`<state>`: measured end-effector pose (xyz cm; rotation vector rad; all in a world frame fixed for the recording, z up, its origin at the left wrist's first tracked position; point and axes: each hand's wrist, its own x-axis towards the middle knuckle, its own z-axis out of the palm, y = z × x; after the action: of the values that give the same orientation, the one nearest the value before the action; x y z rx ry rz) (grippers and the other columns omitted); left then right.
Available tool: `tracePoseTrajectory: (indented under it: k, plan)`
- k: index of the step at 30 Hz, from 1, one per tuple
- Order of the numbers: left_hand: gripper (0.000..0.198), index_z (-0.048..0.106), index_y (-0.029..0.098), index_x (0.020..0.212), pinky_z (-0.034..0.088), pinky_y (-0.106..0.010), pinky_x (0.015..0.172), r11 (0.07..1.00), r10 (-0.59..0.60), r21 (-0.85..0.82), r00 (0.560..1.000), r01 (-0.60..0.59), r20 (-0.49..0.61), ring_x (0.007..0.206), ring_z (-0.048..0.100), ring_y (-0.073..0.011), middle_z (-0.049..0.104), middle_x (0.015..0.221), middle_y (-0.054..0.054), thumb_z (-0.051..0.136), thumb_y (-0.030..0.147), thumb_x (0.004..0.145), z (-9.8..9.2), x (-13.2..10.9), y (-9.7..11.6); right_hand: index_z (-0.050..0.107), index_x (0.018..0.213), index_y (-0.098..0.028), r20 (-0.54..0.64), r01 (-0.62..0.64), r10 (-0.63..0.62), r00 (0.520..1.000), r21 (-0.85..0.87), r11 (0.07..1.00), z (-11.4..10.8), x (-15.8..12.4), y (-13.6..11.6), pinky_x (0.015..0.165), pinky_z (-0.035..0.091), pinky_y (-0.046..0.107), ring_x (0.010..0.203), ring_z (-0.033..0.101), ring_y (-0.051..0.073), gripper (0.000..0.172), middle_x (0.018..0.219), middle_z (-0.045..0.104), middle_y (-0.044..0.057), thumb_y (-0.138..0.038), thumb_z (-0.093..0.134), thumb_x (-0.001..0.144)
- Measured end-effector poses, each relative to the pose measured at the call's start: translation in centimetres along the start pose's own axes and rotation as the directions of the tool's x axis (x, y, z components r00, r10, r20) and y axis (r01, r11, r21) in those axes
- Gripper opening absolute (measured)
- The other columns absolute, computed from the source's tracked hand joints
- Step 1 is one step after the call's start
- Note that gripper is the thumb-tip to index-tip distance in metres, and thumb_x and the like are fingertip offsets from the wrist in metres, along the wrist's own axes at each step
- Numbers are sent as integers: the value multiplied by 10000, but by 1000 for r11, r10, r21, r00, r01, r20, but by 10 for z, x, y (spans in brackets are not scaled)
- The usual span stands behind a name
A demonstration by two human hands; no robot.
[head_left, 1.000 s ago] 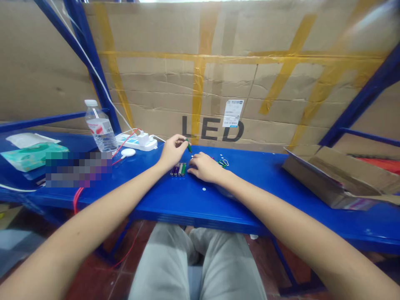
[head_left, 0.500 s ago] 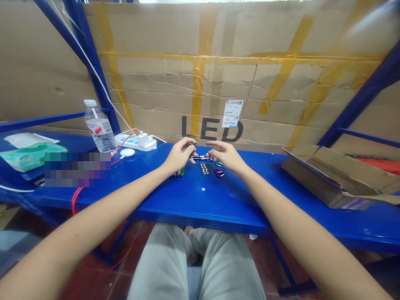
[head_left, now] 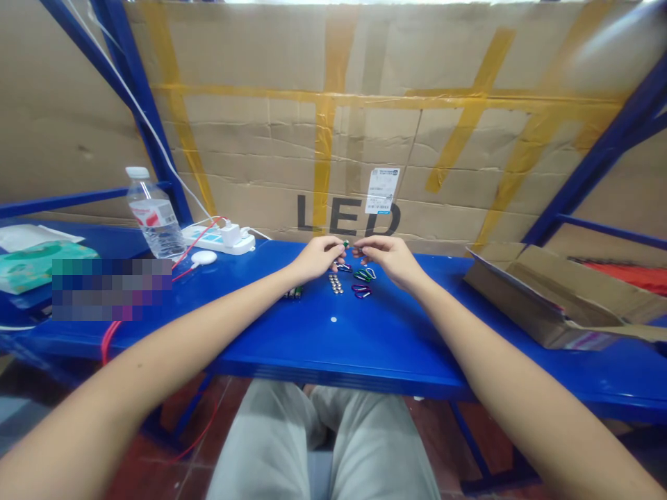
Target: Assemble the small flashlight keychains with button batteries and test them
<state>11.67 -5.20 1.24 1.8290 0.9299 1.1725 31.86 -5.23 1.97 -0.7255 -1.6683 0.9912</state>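
My left hand (head_left: 315, 257) and my right hand (head_left: 388, 258) meet fingertip to fingertip above the blue table (head_left: 365, 340). The left fingers pinch a small green tube (head_left: 344, 244). The right fingers are closed in a pinch right beside its tip, on something too small to make out. Below the hands lie a cluster of small silver button cells (head_left: 336, 283), a few coloured carabiner clips (head_left: 362, 285) and a row of small coloured tubes (head_left: 294, 294). One single silver cell (head_left: 333, 320) lies apart, nearer to me.
A water bottle (head_left: 149, 217), a white power strip (head_left: 219, 238) with a charger and red cable, and a white puck (head_left: 203, 259) stand at the left. An open cardboard box (head_left: 552, 295) sits at the right. A taped cardboard wall marked LED (head_left: 347, 215) closes the back.
My right hand rose from the table and came up to the left hand. The left hand turned the green tube toward it. The view shifted slightly.
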Motion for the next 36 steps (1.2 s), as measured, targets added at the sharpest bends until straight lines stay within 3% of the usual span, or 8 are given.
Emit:
tracePoseTrajectory:
  k: [4, 9, 17, 21, 24, 28, 32, 36]
  plan:
    - [130, 637, 109, 881, 504, -231, 546, 999, -7, -36, 1000, 6, -20, 531, 585, -83, 662, 748, -32, 582, 211, 938, 3, -6, -2, 712, 846, -160, -3, 16, -16, 1000, -34, 999, -3, 3, 5, 646, 540, 336, 738, 679, 204, 251, 758, 724, 62, -336, 791, 684]
    - [127, 652, 121, 946, 506, -255, 565, 1000, 19, -2, 1000, -19, 13, 528, 585, -103, 649, 711, -14, 568, 215, 928, 5, -19, 0, 672, 755, -149, -20, 39, -41, 999, -116, 993, 5, -2, -1, 545, 469, 288, 528, 567, 130, 211, 612, 655, 16, -336, 757, 710]
    - [214, 694, 133, 967, 495, -283, 624, 985, 91, 145, 996, -93, 19, 645, 618, -150, 692, 767, -34, 592, 307, 896, 4, -27, 5, 698, 828, -150, -6, 67, -69, 998, -198, 978, 14, -9, -1, 553, 449, 294, 539, 573, 141, 238, 612, 647, 11, -374, 723, 749]
    - [206, 726, 147, 956, 509, -334, 814, 966, 149, 210, 989, -149, 14, 855, 679, -199, 755, 927, -70, 620, 307, 881, 3, -27, 6, 705, 851, -151, 29, 86, -82, 996, -227, 970, 11, -9, 1, 580, 464, 305, 557, 594, 154, 208, 602, 645, 13, -342, 690, 770]
    - [211, 734, 159, 961, 494, -342, 866, 958, 174, 226, 984, -177, 33, 922, 682, -210, 763, 981, -70, 624, 321, 883, 1, -27, 5, 696, 832, -157, 49, 94, -85, 995, -252, 963, 11, -10, -1, 569, 462, 300, 549, 584, 147, 179, 624, 653, 15, -324, 684, 771]
    - [204, 727, 180, 958, 469, -314, 812, 940, 182, 282, 981, -192, 61, 872, 655, -185, 753, 956, -41, 614, 337, 891, -1, -30, 7, 673, 810, -164, 102, 88, -65, 993, -244, 966, 10, -10, -1, 542, 462, 293, 532, 570, 137, 177, 687, 676, 26, -336, 686, 773]
    - [183, 694, 192, 963, 412, -280, 672, 904, 177, 383, 982, -190, 68, 698, 562, -146, 679, 784, 7, 606, 336, 890, -1, -33, 11, 671, 812, -165, 133, 103, -66, 989, -293, 950, 7, -11, 0, 543, 465, 286, 541, 570, 139, 167, 689, 676, 26, -331, 665, 792]
    - [164, 637, 202, 996, 404, -280, 671, 864, 193, 458, 978, -208, 79, 692, 543, -149, 626, 753, 20, 577, 329, 910, 1, -36, 13, 668, 805, -169, 218, 197, -113, 969, -416, 888, 6, -14, -4, 596, 474, 284, 586, 597, 149, 176, 691, 684, 32, -321, 596, 858]
